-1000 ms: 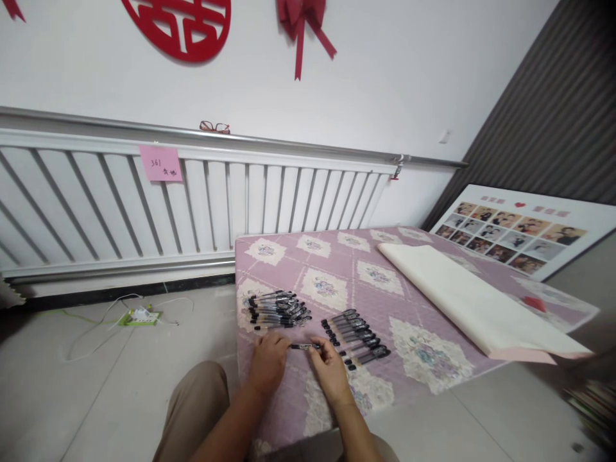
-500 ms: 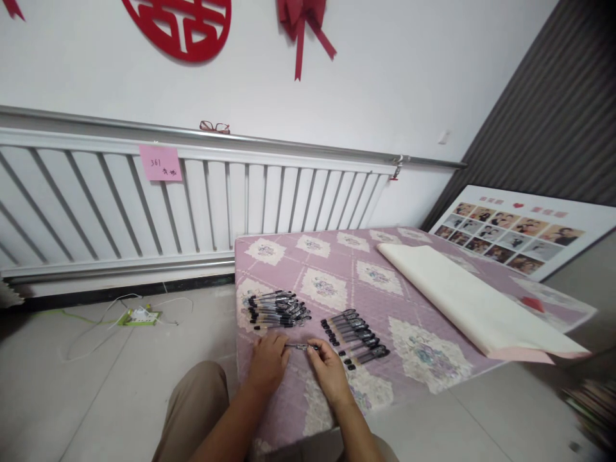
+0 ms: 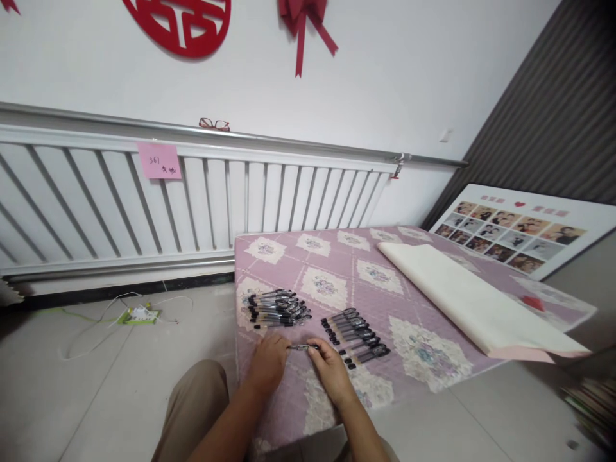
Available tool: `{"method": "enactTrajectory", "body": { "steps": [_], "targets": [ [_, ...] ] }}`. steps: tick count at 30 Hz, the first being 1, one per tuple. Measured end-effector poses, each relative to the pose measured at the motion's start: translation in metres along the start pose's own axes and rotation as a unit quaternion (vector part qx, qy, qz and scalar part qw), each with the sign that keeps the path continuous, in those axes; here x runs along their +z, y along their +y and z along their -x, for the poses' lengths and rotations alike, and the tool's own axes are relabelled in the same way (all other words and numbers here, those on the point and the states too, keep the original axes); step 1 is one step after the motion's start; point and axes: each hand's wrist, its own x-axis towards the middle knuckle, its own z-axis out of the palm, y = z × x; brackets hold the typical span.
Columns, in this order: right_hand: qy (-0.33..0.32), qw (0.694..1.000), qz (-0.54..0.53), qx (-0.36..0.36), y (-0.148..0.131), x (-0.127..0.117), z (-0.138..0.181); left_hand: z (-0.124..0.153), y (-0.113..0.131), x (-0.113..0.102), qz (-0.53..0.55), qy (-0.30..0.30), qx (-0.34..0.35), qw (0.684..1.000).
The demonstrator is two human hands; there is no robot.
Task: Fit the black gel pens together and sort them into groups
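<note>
A black pen [image 3: 301,347] lies sideways between my two hands, just above the purple patterned cover [image 3: 289,266]. My left hand [image 3: 269,360] is closed around the pen's left end, which its fingers hide. At the other end, the thumb and fingers of my right hand [image 3: 330,367] pinch the pen. Beyond my left hand sits a heap of pens [image 3: 279,309] with clear barrels and black ends. A slanting row of several similar pens [image 3: 355,337] lies to the right, close to my right hand's fingers.
A folded cream sheet [image 3: 471,301] lies across the cover's right side, near a small red item [image 3: 532,303]. Behind stands a white radiator [image 3: 283,199] with a pink note [image 3: 160,160]. A power strip [image 3: 139,315] with cords rests on the floor at left. A photo board [image 3: 524,224] leans at right.
Both hands keep hold of the pen in nearly the same spot. Slightly less of its left part shows beside my left hand. The heap and the row look unchanged.
</note>
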Motion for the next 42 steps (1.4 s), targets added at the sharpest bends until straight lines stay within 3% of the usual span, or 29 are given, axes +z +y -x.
{"method": "enactTrajectory", "body": {
  "steps": [23,32,42],
  "targets": [
    [-0.033,0.999,0.011,0.004,-0.003,-0.005,-0.002,-0.001,-0.008,0.01,0.004,0.019,0.051,0.999],
    [-0.011,0.998,-0.034,0.046,-0.005,-0.003,-0.001,0.002,0.0,0.004,0.003,-0.035,0.058,0.998],
    [-0.013,1.0,-0.01,0.021,-0.008,0.002,0.0,0.001,-0.002,0.007,0.003,-0.037,0.053,0.998]
  ]
}}
